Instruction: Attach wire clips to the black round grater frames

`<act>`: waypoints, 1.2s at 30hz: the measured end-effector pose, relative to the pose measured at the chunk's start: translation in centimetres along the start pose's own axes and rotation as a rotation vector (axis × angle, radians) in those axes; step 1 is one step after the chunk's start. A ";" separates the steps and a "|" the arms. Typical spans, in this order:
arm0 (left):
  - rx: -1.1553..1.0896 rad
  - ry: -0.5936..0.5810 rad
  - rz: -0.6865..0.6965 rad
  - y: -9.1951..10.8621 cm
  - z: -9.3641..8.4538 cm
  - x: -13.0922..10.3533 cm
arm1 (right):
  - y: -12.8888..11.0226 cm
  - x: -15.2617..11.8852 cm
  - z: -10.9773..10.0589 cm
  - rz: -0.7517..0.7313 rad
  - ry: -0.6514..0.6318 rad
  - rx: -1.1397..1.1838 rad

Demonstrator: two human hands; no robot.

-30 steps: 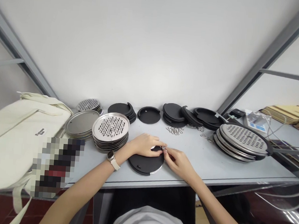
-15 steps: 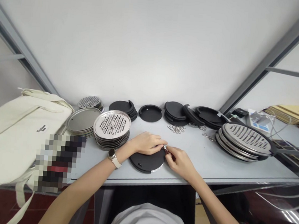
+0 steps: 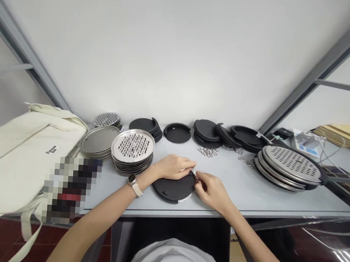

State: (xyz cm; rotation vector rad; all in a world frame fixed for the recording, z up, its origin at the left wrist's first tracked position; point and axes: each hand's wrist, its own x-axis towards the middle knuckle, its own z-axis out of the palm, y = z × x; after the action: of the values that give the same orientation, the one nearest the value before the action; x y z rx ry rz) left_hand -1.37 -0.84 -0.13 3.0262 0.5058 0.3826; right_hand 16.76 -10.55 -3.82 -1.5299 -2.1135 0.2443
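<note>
A round black disc with a thin silvery edge lies near the table's front edge. My left hand rests over its far part, fingers pressed together and reaching to a small metal clip. On the disc's right side, my right hand pinches the same clip from below. The fingers hide part of the clip. Beyond my hands sits a loose heap of metal clips, with a few more clips to its right.
Stacked grater plates and plain metal plates stand left. Black discs line the wall. A larger grater stack is at right. A cream bag covers the left end; a metal frame bar slants at right.
The whole view has shifted slightly. Both hands stay at the disc, and a bit more of the metal clip shows between their fingertips.
</note>
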 end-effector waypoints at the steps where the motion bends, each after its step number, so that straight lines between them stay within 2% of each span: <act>1: 0.004 0.006 0.006 0.0 0.0 0.0 | -0.1 0.0 -0.1 -0.016 0.000 -0.005; 4: 0.020 0.022 0.031 -0.1 0.1 0.0 | -0.3 0.0 -0.2 -0.031 -0.007 0.008; 13: 0.059 0.036 0.073 -0.2 0.4 -0.1 | -0.3 0.2 -0.1 0.064 0.009 0.126; 30: 0.118 0.011 0.077 -0.4 0.2 -0.3 | 0.2 0.2 0.4 0.024 0.036 0.133; 36: 0.049 0.020 0.061 0.1 -0.1 -0.4 | 0.3 0.1 0.5 -0.005 0.063 0.128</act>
State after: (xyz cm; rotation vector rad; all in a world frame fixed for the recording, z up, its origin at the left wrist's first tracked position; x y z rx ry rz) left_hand -1.68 -1.09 -0.14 3.0942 0.4308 0.4099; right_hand 16.76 -10.24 -4.35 -1.4396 -2.0120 0.3193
